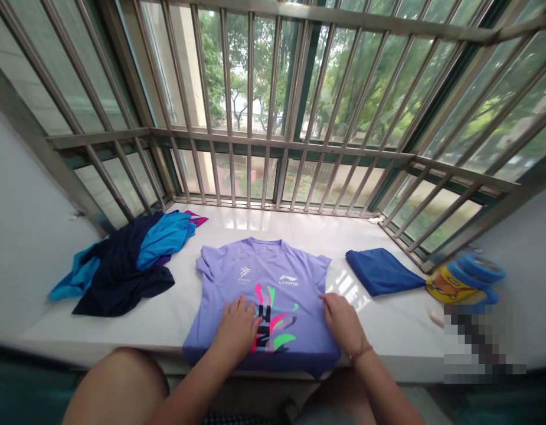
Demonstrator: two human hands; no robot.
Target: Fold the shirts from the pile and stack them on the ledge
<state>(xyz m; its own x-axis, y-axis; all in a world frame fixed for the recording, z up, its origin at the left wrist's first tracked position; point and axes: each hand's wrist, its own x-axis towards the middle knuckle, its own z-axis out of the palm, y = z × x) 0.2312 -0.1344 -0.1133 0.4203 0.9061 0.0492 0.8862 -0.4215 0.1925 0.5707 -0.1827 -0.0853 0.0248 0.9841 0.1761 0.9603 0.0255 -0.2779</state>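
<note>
A lavender T-shirt [241,265] with a bright pink, green and black print lies spread out, front up, on the white window ledge [273,224]. Its collar points toward the window and its hem hangs over the ledge's front edge. My left hand [239,321] rests flat on the shirt, fingers stretched out beside the print. At the shirt's right side edge, below the sleeve, my right hand [341,316] has thumb and fingers pinched together on the fabric.
Crumpled dark navy and bright blue clothes [126,260] lie in a heap at left. A folded blue garment [383,271] lies to the right, near a yellow and blue mug-like container [463,280]. Metal window bars [250,77] enclose the ledge. A blurred-out patch covers something at far right.
</note>
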